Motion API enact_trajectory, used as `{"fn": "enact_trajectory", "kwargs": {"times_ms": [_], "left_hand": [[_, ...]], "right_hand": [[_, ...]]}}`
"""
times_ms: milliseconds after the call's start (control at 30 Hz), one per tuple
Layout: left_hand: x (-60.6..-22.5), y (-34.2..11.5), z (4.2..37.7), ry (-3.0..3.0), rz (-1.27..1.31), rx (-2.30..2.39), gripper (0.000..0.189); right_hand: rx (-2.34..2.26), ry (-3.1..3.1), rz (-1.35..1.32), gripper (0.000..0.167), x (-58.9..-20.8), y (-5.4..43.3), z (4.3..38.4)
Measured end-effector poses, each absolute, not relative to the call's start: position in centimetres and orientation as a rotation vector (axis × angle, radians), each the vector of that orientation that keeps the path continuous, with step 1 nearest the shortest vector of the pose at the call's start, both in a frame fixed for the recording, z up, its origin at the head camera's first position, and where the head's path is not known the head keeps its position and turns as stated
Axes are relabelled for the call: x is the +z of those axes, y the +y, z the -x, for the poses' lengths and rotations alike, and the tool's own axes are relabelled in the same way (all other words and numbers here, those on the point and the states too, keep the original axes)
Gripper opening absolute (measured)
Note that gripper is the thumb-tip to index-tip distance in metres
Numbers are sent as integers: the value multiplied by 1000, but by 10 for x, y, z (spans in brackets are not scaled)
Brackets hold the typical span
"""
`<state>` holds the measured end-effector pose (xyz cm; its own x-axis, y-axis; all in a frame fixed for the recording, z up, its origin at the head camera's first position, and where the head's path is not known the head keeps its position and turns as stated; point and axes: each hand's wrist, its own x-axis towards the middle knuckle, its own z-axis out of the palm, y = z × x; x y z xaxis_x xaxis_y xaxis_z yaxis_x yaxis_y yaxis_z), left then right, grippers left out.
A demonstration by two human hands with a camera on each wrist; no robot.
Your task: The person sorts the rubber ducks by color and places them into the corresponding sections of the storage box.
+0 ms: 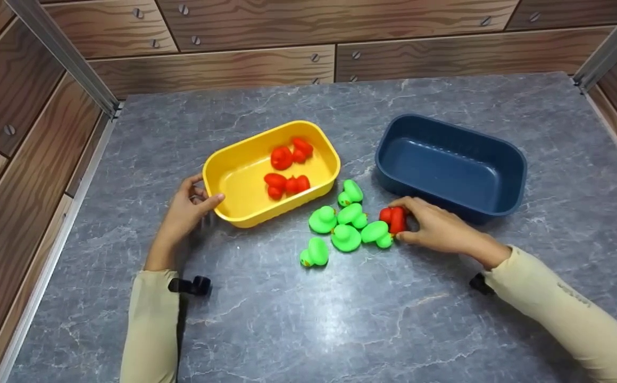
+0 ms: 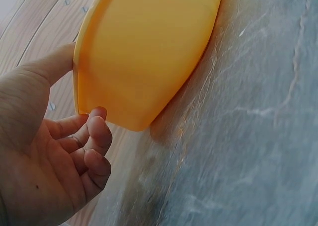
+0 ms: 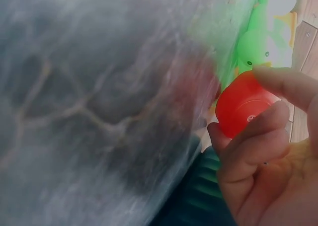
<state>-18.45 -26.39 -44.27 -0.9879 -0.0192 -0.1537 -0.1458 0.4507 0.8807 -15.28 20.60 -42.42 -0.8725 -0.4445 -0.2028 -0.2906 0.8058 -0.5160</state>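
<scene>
In the head view my left hand (image 1: 187,206) grips the near-left end of a yellow bin (image 1: 227,205), thumb over the rim; the left wrist view has the same grip on the yellow wall (image 2: 144,57). Several red rubber ducks (image 1: 282,158) lie inside that bin, towards its right half. My right hand (image 1: 436,226) pinches another red rubber duck (image 1: 397,219) between thumb and fingers, low over the table. The right wrist view brings out its rounded red underside (image 3: 243,104). Right beside it sits a green rubber duck (image 1: 375,232).
Several more green rubber ducks (image 1: 345,238) are clustered on the grey marbled table (image 1: 266,319) between the bins. A dark blue bin (image 1: 441,170) with nothing in it stands behind my right hand. Wood-patterned panels (image 1: 244,69) border the back and sides.
</scene>
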Motion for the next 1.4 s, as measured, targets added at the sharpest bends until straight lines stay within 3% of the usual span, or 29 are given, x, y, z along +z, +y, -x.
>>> {"fn": "enact_trajectory", "kwargs": {"times_ms": [1400], "left_hand": [[-442, -263, 184, 2568, 153, 1585, 76]], "right_hand": [[-1247, 2492, 509, 60, -385, 192, 147]]}}
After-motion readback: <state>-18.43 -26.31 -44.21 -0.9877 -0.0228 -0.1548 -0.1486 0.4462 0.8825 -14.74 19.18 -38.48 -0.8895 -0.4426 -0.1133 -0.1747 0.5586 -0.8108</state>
